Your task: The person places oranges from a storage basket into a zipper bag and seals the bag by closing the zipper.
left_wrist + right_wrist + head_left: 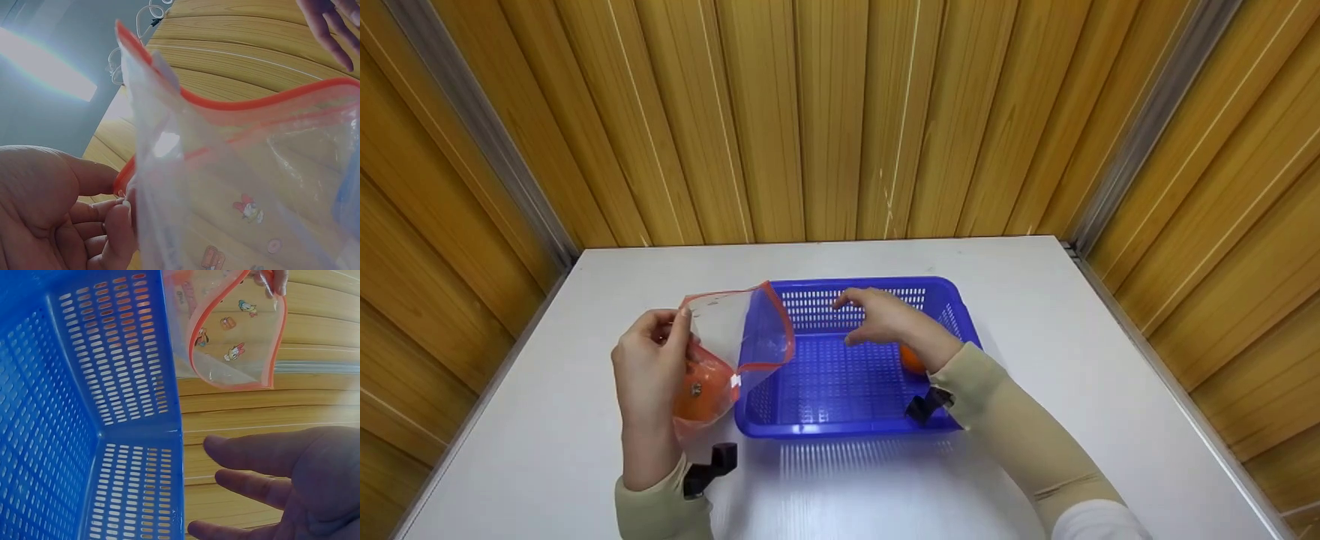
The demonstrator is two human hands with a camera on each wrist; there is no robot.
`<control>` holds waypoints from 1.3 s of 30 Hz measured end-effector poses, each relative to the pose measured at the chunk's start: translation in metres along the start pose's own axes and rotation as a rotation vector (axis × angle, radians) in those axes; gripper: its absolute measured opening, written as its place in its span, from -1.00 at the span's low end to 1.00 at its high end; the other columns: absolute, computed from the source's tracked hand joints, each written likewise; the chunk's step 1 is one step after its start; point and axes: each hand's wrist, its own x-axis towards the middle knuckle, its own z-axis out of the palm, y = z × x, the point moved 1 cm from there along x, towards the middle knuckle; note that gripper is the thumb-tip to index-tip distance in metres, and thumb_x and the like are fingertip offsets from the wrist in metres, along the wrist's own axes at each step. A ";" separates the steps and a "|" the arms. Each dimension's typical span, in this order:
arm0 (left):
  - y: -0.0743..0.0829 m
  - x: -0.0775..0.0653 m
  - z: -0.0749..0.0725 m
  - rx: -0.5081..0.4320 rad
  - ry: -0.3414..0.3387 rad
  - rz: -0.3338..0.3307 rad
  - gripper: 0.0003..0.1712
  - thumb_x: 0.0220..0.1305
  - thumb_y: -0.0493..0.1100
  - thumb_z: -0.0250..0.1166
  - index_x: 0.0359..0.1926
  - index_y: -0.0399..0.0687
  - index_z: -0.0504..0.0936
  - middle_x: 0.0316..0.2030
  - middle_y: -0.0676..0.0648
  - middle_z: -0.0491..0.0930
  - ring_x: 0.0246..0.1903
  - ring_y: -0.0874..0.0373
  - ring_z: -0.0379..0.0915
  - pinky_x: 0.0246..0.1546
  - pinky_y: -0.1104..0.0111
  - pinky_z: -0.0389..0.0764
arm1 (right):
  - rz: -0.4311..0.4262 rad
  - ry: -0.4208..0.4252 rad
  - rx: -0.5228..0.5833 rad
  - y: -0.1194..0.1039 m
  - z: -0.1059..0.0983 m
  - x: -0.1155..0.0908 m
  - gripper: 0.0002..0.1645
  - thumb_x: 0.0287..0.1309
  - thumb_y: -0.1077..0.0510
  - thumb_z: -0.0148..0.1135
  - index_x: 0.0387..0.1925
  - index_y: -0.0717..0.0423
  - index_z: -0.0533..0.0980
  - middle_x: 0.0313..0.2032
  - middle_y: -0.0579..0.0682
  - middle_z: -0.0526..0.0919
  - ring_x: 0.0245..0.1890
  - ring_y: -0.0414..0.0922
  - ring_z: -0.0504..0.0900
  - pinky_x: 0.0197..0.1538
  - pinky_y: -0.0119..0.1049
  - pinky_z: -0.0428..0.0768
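Observation:
My left hand (649,367) pinches the rim of a clear zip bag (724,319) with red edging and small cartoon prints. The bag's mouth gapes toward the right, and its white slider hangs at the near side. Low in the bag lies an orange fruit (701,394), seen through the plastic. Over the blue basket (840,431) my right hand (885,319) hovers with fingers spread and nothing in them. A second orange fruit (913,360) sits at the basket's right side, partly hidden behind my right wrist. In the right wrist view, the right hand (281,484) shows loosely bent fingers.
The basket has slotted walls and stands on a white table (1020,315). Wood-patterned panels (832,120) rise behind the table and on both sides. White cables (149,17) and a bright lamp (48,62) show in the left wrist view.

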 end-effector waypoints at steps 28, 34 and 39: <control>-0.001 0.001 0.000 -0.001 -0.018 0.005 -0.69 0.47 -0.07 0.28 -0.08 -0.26 0.71 -0.38 -0.21 0.66 -0.61 0.21 0.48 -0.58 0.58 0.57 | 0.315 -0.258 -0.585 0.033 0.013 0.013 -0.81 -0.16 0.32 0.53 -0.56 0.18 0.60 -0.45 0.03 0.59 -0.38 -0.05 0.48 -0.10 -0.13 0.73; -0.001 0.001 0.000 -0.007 -0.028 -0.005 -0.68 0.48 -0.05 0.27 -0.06 -0.26 0.70 -0.36 -0.22 0.66 -0.61 0.20 0.49 -0.57 0.58 0.58 | 0.348 -0.358 -0.611 0.042 0.011 0.014 -0.85 -0.13 0.46 0.37 -0.66 0.24 0.63 -0.51 0.08 0.59 -0.46 -0.02 0.56 -0.30 -0.23 0.72; 0.000 0.001 0.000 -0.017 -0.039 -0.017 -0.68 0.48 -0.05 0.27 -0.05 -0.25 0.70 -0.34 -0.22 0.67 -0.61 0.19 0.50 -0.56 0.57 0.59 | 0.435 -0.430 -0.555 0.046 0.007 0.016 -0.95 -0.02 0.44 0.40 -0.49 0.30 0.71 -0.37 0.13 0.69 -0.23 0.03 0.70 -0.09 -0.22 0.77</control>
